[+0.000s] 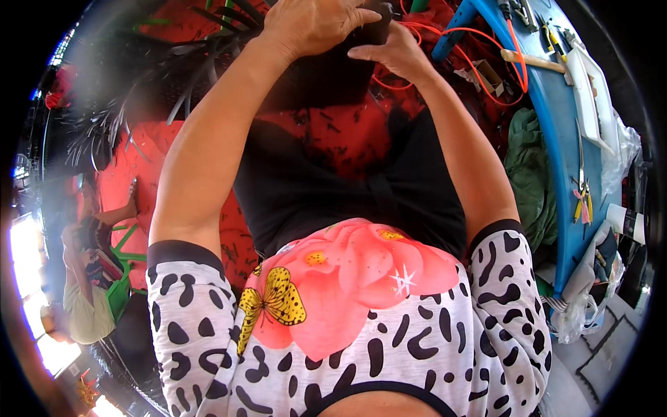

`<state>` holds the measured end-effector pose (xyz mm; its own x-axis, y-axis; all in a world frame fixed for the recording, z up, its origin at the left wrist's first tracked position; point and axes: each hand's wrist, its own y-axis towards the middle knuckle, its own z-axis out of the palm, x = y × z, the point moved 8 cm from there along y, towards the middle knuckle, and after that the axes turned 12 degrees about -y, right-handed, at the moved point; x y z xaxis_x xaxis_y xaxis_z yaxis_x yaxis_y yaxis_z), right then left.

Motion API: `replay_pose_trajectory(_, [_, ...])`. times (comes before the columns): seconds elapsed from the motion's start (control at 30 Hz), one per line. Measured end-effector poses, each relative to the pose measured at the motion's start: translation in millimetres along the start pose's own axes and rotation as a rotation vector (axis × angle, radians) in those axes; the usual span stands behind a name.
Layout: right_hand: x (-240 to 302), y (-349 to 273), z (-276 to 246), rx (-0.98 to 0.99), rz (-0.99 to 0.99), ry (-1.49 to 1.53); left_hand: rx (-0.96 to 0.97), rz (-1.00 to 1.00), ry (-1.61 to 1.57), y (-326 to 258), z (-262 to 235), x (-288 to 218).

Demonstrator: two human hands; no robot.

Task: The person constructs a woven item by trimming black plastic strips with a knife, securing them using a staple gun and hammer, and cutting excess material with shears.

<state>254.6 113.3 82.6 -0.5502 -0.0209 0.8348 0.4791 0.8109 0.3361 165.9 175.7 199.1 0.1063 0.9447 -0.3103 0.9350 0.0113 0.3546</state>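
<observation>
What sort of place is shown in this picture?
Probably a handicraft workshop, judging by yellow-handled tools on the blue table and dark scraps strewn over the red floor.

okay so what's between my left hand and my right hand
In the head view, a black object lies between your left hand and right hand; its shape is unclear.

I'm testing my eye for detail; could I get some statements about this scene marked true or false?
1. The left hand and right hand are both at a dark thing. True.
2. The table is red. False: the table is blue.
3. A white tray lies on the table. True.
4. The green cloth lies in the tray. False: the green cloth is beside the table.
5. An orange cord shows near the right hand. True.
</observation>
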Motion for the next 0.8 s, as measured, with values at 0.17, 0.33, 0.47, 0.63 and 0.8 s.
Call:
replay_pose_trajectory(0.17, [-52,10,5,0.063,-0.043,-0.580,-0.019,0.038,-0.006,10,-2,0])
replay_pose_trajectory(0.33, [-53,20,8,0.191,-0.035,-0.529,0.037,-0.077,0.055,20,0,17])
replay_pose_trajectory(0.47, [-119,-9,-18,-0.017,0.142,-0.277,0.031,-0.132,0.001,43,2,24])
replay_pose_trajectory(0.63, [-115,-4,-13,-0.107,0.265,-0.305,0.015,-0.153,0.010,62,-3,52])
replay_pose_trajectory(0.8, [-113,24,0,-0.061,0.264,-0.453,0.033,-0.130,-0.066,86,2,53])
